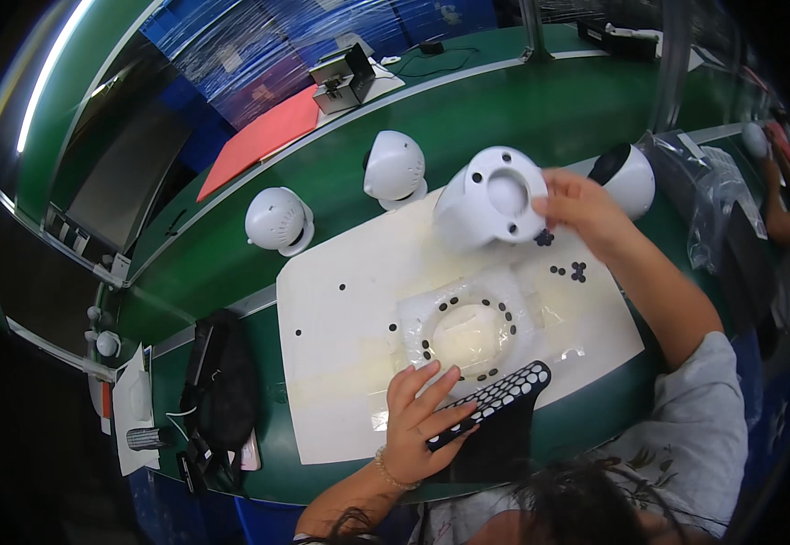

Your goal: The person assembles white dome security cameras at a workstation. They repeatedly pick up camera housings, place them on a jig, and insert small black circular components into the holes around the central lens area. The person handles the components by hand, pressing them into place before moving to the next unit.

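Note:
My right hand (586, 213) grips the side of a white rounded device (463, 218), raised over the far part of the pale board (340, 381). Its underside faces me, with a round recess and several dark round spots near the rim. Spread fingers of my left hand (422, 422) reach over the near end of a black strip with white dots (508, 392); whether they press on it I cannot tell. Beyond that hand lies a clear plastic-covered ring (413, 313) bearing several small black pads (427, 345). More black pads (578, 272) are scattered on the board.
Two similar white devices, a left one (277, 220) and a middle one (395, 168), stand along the far edge; another (633, 182) sits at right beside a clear plastic bag (717, 195). A black bag (222, 386) lies left. Behind is a green ledge with a red sheet (263, 136).

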Available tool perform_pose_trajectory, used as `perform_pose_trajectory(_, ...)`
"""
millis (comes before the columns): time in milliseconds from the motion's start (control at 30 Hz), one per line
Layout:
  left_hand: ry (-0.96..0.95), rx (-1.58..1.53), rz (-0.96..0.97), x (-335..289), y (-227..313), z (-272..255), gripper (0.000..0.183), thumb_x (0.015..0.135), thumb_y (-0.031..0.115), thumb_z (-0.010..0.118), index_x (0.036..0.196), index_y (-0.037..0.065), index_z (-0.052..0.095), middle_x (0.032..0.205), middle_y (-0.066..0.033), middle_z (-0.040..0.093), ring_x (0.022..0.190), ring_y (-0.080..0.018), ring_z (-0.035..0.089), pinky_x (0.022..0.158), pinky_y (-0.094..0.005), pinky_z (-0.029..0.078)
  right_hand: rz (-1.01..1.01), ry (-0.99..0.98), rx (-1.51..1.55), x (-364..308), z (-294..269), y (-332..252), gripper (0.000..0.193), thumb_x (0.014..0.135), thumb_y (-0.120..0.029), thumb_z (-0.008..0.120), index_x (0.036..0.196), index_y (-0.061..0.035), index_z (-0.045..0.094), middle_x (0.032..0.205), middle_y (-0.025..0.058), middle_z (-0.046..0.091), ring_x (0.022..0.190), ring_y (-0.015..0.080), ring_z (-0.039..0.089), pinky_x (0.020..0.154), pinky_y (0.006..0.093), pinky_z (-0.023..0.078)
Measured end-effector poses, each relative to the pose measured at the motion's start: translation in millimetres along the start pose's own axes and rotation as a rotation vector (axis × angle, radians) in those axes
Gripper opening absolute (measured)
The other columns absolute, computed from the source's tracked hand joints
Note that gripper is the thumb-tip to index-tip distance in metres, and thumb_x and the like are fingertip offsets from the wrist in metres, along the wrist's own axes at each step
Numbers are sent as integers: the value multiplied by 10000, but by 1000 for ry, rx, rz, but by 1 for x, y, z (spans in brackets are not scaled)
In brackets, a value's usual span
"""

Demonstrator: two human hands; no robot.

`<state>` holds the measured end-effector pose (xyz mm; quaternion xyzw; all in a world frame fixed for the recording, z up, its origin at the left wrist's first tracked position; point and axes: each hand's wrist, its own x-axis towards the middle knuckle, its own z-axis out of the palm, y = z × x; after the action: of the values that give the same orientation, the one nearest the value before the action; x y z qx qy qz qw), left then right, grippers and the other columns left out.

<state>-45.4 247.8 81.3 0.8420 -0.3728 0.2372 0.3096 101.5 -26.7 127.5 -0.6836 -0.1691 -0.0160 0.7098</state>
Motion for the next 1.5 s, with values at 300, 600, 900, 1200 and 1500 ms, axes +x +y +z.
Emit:
perform_pose_trajectory(300, -53, -176, -30, -3, -10, -6, 271, 634, 63, 693, 901, 51, 645, 1162, -99, 546, 1076, -273, 484, 916, -424, 342, -425, 424, -1771, 127, -36, 110, 190, 756, -112, 509, 918, -82, 603, 854, 38, 572, 852, 199, 566, 669, 329, 435)
perform_pose_trajectory(600, -69, -377, -231, -9, -14, -13, 268, 708, -4, 635, 972, -20, 592, 1105, -146, 554, 978, -246, 562, 819, -290, 458, -553, 9, -1366, 135, 72, 108, 328, 812, -333, 512, 1043, -108, 573, 1020, 79, 582, 1010, 248, 525, 813, 405, 376)
perform_pose_trajectory(900, -65, -535, -239, -4, -35, 1, 346, 727, -33, 575, 1052, 18, 467, 1054, -147, 552, 963, -228, 545, 837, -325, 420, -477, 301, -905, 182, 66, 91, 292, 774, -280, 593, 981, -75, 578, 861, 121, 595, 834, 263, 561, 736, 382, 416)
perform_pose_trajectory(1200, -49, -328, -93, -14, -15, -12, 259, 706, 25, 611, 943, 17, 507, 944, -156, 576, 835, -293, 573, 705, -336, 466, 51, -266, 191, 14, 76, -11, 230, 820, -178, 554, 960, -2, 507, 668, 40, 566, 590, 81, 542, 539, 185, 405)
perform_pose_trajectory(1500, 138, -279, -68, -13, -16, 1, 250, 707, -36, 615, 925, -9, 495, 820, -166, 599, 683, -280, 592, 615, -319, 469, -323, -94, -401, -45, 67, 19, 344, 783, -180, 611, 1070, -36, 487, 1018, 142, 536, 831, 184, 557, 688, 300, 433)
